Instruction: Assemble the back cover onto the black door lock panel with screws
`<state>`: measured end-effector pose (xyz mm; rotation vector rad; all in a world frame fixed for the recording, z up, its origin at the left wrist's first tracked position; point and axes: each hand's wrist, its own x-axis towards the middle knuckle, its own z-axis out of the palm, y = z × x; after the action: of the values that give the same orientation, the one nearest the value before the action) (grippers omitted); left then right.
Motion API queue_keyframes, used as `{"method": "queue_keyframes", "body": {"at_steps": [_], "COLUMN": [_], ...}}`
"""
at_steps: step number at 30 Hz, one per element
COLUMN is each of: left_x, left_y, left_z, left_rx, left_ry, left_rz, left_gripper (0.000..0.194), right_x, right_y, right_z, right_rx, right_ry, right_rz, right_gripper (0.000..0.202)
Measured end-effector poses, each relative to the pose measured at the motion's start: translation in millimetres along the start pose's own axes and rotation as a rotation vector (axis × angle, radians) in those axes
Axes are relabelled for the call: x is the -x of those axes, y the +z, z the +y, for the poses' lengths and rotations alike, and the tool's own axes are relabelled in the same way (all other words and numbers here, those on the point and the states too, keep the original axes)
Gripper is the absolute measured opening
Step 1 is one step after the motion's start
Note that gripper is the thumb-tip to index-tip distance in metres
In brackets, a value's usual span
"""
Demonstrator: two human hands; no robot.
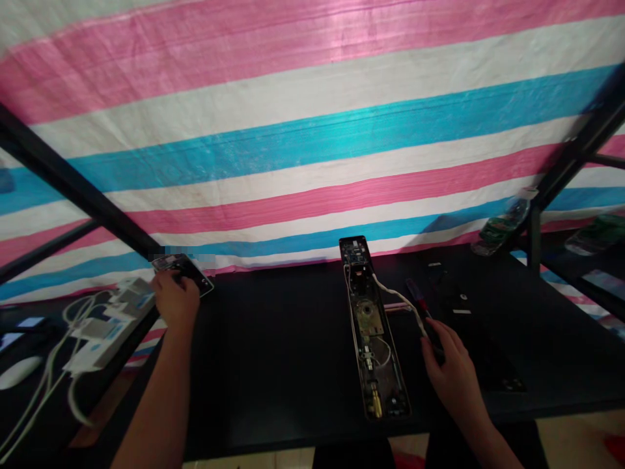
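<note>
A long, narrow black housing (359, 326) lies open on the table, with a circuit board, metal parts and thin wires inside; it resembles a door-lock panel. From its upper part a white cable (398, 296) runs to my right hand (449, 365), whose fingers are closed around the cable's end and something dark there. A screwdriver (417, 293) with a red and dark handle lies just beyond those fingers. Far to the left, my left hand (176, 299) grips a dark, flat rectangular thing (198, 277) with a pale edge. Part of it is hidden by the fingers and blurred.
A white power strip (105, 329) with plugs and cables is beside my left forearm. On the right lie a dark flat plate (493, 358) and small pale pieces (461, 311). A plastic bottle (502, 225) leans by the black frame post (534, 241). Striped sheeting (312, 150) hangs behind.
</note>
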<state>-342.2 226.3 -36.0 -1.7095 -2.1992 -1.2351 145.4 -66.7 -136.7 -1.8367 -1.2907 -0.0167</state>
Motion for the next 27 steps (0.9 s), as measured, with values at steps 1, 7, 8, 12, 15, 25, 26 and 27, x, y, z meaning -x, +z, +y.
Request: {"method": "queue_keyframes", "body": {"at_steps": [1,7,8,12,15,25,26,27], "left_x": [6,56,66,119,178,350,354,356], "left_y": [-0.5,3.2,3.1,-1.7,-10.8,-70.3,-72.4,-73.8], "left_z": [-2,-5,-2,30,77,248,250,250], "left_rx": [-0.022,0.050,0.078,0.235,0.382,1.266,1.296,1.320], "left_ry": [-0.017,-0.125,-0.137,-0.162,-0.146,-0.611,-0.645,-0.672], "left_rz": [0.002,-0.151,-0.187,-0.282,-0.347,-1.057,-1.086,-1.124], "left_gripper": [0.031,0.016,0.015,0.019,0.026,0.054,0.056,0.058], "right_x": [1,5,4,-3,-13,7,11,15], "right_y": [1,6,6,2,-9,-67,-71,-76], "right_z": [0,4,6,10,-1,-90,-87,-80], "right_rx": [0.005,0.076,0.084,0.018,-0.083,-0.577,-0.543,-0.483], "right_ry": [-0.003,-0.027,-0.015,0.023,0.093,0.195,0.168,0.146], "right_rz": [0.004,-0.033,-0.052,-0.158,-0.188,-0.497,-0.467,-0.401], "right_gripper": [0.040,0.037,0.036,0.032,0.032,0.051,0.049,0.046]}}
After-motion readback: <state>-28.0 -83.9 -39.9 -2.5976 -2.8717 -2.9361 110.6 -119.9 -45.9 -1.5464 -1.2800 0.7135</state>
